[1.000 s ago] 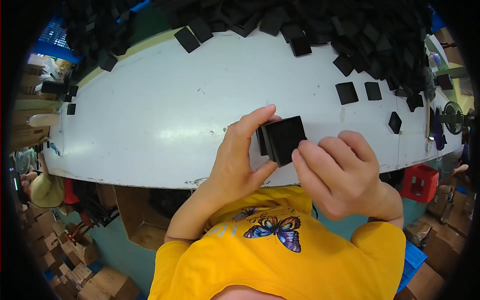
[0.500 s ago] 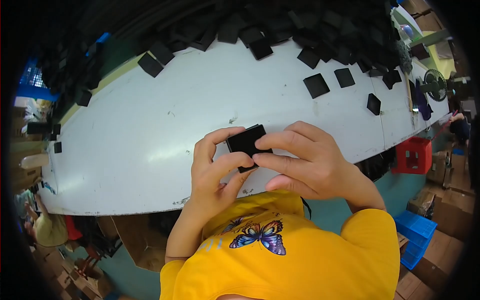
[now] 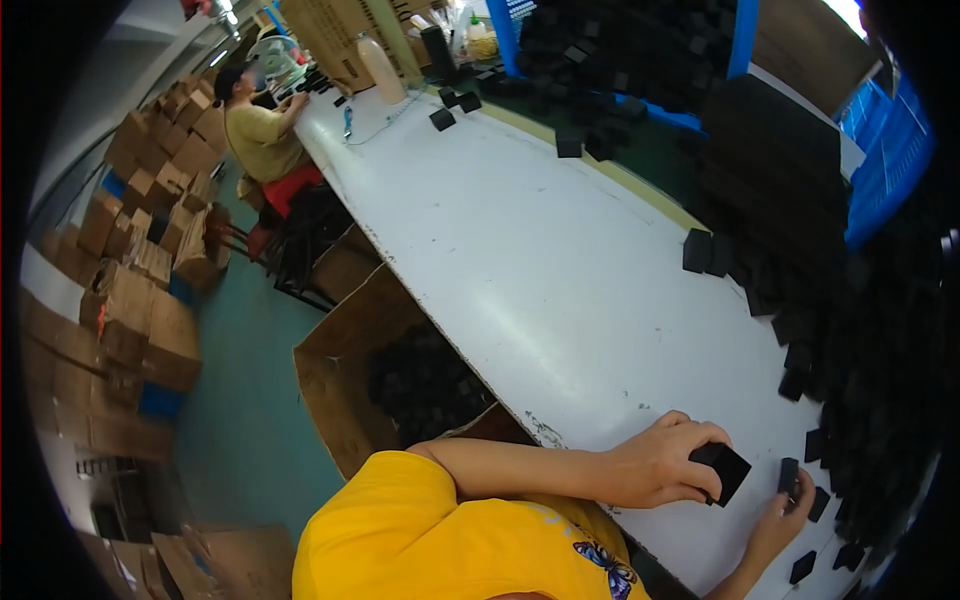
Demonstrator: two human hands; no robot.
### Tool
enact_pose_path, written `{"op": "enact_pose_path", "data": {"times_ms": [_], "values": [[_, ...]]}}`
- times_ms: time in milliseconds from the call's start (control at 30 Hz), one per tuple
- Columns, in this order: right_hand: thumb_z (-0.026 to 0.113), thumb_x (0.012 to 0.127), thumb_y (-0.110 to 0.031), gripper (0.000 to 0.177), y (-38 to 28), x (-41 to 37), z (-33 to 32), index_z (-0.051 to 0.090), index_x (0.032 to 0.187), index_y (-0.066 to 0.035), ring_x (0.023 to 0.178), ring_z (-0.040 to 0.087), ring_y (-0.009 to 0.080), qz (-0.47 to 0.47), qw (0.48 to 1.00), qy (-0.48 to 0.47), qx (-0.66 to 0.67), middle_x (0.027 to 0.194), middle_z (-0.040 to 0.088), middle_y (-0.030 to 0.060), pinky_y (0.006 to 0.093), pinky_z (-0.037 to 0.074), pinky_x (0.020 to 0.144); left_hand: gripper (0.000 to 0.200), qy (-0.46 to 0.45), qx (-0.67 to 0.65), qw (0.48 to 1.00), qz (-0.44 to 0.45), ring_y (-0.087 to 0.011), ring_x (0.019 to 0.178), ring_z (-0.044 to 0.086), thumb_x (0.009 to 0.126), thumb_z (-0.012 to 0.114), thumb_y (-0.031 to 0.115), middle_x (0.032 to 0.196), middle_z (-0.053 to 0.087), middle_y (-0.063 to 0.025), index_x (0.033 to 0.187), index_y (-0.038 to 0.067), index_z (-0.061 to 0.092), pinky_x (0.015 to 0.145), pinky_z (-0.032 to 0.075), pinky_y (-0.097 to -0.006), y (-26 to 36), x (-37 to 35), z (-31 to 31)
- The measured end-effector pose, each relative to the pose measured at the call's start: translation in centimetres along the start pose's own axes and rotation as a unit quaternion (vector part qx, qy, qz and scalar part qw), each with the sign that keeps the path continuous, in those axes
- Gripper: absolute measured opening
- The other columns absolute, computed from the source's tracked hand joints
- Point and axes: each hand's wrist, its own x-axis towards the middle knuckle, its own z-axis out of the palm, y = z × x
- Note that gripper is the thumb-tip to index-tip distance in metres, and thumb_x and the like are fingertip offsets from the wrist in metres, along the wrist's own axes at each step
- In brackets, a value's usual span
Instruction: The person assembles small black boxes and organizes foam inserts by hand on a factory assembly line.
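A small black box (image 3: 728, 472) is gripped in my left hand (image 3: 660, 462), with the fingers and thumb around its near side. It is held by the front part of the white table. Farther right, my right hand (image 3: 780, 520) has its fingers closed on another small black box (image 3: 789, 474), at the edge of the big pile of black boxes (image 3: 880, 400). One more loose black box (image 3: 803, 567) lies close to my right wrist.
An open cardboard carton (image 3: 330, 365) with black pieces inside stands below the table edge. At the far end of the white table (image 3: 480, 250), a co-worker (image 3: 262, 135) sits. Blue crates (image 3: 885, 150) stand behind the pile, and a pale bottle (image 3: 382, 68) is at the back.
The view has swung left. Both hands were together on one black box; now they are apart, the left keeping a box and the right closed on another beside the pile.
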Motion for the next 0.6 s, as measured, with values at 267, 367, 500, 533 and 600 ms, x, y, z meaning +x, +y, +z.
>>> {"op": "enact_pose_path", "data": {"times_ms": [267, 367, 500, 533, 600], "values": [[0.063, 0.099, -0.022, 0.028, -10.8, 3.6, 1.5, 0.068, 0.108, 0.003, 0.081, 0.054, 0.0072, 0.127, 0.896, -0.242, 0.351, 0.094, 0.06, 0.0022, 0.0221, 0.04, 0.068, 0.05, 0.036, -0.035, 0.999, -0.019, -0.0304, 0.107, 0.054, 0.084, 0.079, 0.02, 0.128, 0.054, -0.0121, 0.125, 0.016, 0.051, 0.098, 0.035, -0.0414, -0.9, -1.0, 0.8], [0.063, 0.097, -0.013, 0.023, -14.0, 4.3, 4.0, 0.072, 0.089, 0.007, 0.077, 0.052, 0.0109, 0.019, 0.915, -0.321, 0.242, 0.08, 0.056, 0.0027, 0.0265, 0.037, 0.067, 0.07, 0.035, -0.011, 0.999, -0.008, -0.0326, 0.104, 0.055, 0.082, 0.081, 0.02, 0.131, 0.055, -0.0109, 0.139, 0.014, 0.042, 0.1, 0.034, -0.0426, -1.0, -1.0, 0.8], [0.062, 0.091, -0.005, 0.015, -16.6, 3.3, 4.4, 0.073, 0.092, 0.005, 0.074, 0.053, 0.0141, -0.04, 0.924, -0.343, 0.165, 0.079, 0.058, 0.0075, 0.0273, 0.038, 0.065, 0.074, 0.005, -0.03, 0.999, -0.027, -0.0325, 0.108, 0.056, 0.081, 0.082, 0.018, 0.134, 0.056, -0.0114, 0.144, 0.014, 0.042, 0.1, 0.035, -0.043, -0.9, -0.9, 0.4], [0.062, 0.09, -0.004, 0.015, -17.1, 2.7, 4.0, 0.073, 0.091, 0.005, 0.073, 0.054, 0.0149, -0.061, 0.937, -0.316, 0.136, 0.079, 0.058, 0.0081, 0.028, 0.039, 0.065, 0.073, 0.004, -0.033, 0.999, -0.019, -0.0321, 0.11, 0.057, 0.081, 0.082, 0.018, 0.134, 0.057, -0.0114, 0.143, 0.014, 0.044, 0.1, 0.036, -0.043, -0.8, -0.7, 0.6], [0.061, 0.09, -0.002, 0.014, -18.3, 1.6, 3.8, 0.073, 0.091, 0.005, 0.073, 0.055, 0.0165, -0.107, 0.953, -0.272, 0.083, 0.08, 0.058, 0.0093, 0.0295, 0.04, 0.064, 0.072, 0.008, -0.028, 1.0, -0.008, -0.0311, 0.114, 0.057, 0.08, 0.083, 0.017, 0.135, 0.057, -0.0115, 0.141, 0.014, 0.046, 0.099, 0.037, -0.043, -0.6, -0.7, 0.2]]}}
